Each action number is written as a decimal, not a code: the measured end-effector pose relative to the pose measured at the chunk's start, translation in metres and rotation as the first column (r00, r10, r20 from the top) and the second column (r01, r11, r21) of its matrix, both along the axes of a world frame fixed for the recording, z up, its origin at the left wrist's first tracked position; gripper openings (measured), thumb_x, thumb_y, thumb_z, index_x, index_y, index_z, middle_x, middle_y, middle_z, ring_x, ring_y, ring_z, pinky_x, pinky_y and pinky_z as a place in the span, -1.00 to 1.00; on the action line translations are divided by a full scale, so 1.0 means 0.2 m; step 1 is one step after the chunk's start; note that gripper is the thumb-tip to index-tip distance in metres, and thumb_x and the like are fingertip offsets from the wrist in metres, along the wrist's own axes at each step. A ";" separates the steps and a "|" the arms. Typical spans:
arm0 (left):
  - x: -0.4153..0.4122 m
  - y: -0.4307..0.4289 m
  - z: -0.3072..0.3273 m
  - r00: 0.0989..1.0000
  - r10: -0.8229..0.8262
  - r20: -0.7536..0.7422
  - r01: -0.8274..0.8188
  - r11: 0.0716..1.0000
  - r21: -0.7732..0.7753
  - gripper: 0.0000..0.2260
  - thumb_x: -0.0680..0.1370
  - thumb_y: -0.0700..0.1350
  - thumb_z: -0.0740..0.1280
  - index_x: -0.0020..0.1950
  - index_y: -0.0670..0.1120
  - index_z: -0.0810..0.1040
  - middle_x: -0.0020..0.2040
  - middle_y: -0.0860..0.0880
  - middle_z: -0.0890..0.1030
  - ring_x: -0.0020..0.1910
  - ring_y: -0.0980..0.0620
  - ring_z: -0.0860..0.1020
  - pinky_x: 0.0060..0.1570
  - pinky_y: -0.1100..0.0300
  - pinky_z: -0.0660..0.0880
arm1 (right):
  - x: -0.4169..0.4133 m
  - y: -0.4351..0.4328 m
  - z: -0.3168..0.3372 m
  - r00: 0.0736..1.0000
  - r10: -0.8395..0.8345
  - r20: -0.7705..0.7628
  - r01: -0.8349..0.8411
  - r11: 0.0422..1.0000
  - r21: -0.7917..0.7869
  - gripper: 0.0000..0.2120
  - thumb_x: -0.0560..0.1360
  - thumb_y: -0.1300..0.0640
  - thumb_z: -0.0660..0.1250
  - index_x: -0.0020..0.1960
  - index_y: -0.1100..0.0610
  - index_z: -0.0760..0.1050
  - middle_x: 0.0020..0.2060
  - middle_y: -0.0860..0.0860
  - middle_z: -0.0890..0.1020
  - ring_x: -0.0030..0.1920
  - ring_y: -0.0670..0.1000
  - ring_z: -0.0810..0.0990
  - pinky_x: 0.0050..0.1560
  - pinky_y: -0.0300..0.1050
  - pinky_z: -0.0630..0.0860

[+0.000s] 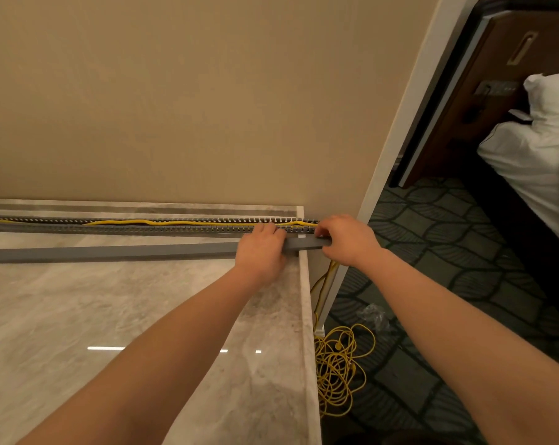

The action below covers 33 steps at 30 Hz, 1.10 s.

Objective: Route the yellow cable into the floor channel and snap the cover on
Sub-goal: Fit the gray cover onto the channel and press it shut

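Note:
A grey slotted floor channel [111, 227] runs along the foot of the beige wall. The yellow cable [175, 223] lies inside it, wavy, and leaves at the right end. A long grey cover [111, 252] lies on the marble floor just in front of the channel, parallel to it. My left hand [262, 248] grips the cover near its right end, fingers curled over its far edge. My right hand [345, 239] holds the cover's right tip, its fingers at the channel's end.
The marble floor [111, 316] ends at a raised edge [307, 316]. Right of it is patterned dark carpet [448, 284] with a loose coil of yellow cable [339, 367] and a clear plastic wrapper [372, 316]. A bed [535, 162] stands at far right.

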<state>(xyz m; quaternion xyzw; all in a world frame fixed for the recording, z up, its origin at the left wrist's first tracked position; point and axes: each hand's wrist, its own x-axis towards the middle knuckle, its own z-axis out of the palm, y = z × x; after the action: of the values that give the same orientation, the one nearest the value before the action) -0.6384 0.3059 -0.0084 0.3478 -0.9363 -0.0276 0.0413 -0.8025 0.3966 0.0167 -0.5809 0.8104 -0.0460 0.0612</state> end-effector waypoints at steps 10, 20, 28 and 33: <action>0.05 -0.12 0.08 0.976 -0.208 0.063 0.204 0.977 0.066 -0.73 0.64 -0.06 0.19 0.34 0.01 0.42 0.21 -0.05 0.51 0.13 -0.11 0.54 -0.03 0.00 0.51 | -0.05 0.01 0.05 0.996 0.029 0.082 -0.030 1.000 0.007 -0.81 0.52 0.07 0.36 0.13 0.00 0.58 0.06 -0.02 0.65 0.06 0.03 0.59 -0.04 -0.10 0.49; -0.04 -0.19 0.22 0.966 -0.259 -0.018 0.260 0.965 0.045 -0.70 0.63 0.00 0.24 0.36 0.03 0.46 0.20 -0.02 0.53 0.15 -0.10 0.53 0.02 0.03 0.50 | -0.15 -0.02 0.16 0.986 -0.044 0.162 0.062 0.992 -0.106 -0.81 0.47 0.16 0.42 0.08 0.09 0.62 0.04 0.03 0.67 0.05 0.06 0.61 0.08 0.00 0.57; -0.10 -0.30 0.26 0.973 -0.231 0.027 0.231 0.973 0.016 -0.70 0.62 -0.09 0.28 0.35 0.04 0.49 0.20 -0.02 0.54 0.17 -0.09 0.53 0.03 0.06 0.47 | -0.13 -0.07 0.09 0.982 -0.082 0.171 0.108 0.983 -0.151 -0.82 0.48 0.12 0.42 0.07 0.12 0.61 0.03 0.04 0.67 0.04 0.06 0.61 0.03 -0.04 0.56; -0.13 -0.34 0.21 0.974 -0.223 0.043 0.220 0.973 0.070 -0.70 0.61 -0.07 0.28 0.35 0.04 0.49 0.19 -0.01 0.55 0.15 -0.08 0.54 0.04 0.04 0.50 | -0.16 -0.11 0.04 0.982 -0.099 0.160 0.122 0.983 -0.140 -0.84 0.50 0.13 0.39 0.07 0.10 0.61 0.01 0.04 0.67 0.03 0.06 0.61 -0.04 -0.10 0.51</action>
<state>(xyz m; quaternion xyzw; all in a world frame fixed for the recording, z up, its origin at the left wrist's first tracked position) -0.6653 0.2377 0.0329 0.2431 -0.9685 -0.0534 0.0030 -0.8335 0.3745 0.0247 -0.5325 0.8287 -0.1540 0.0769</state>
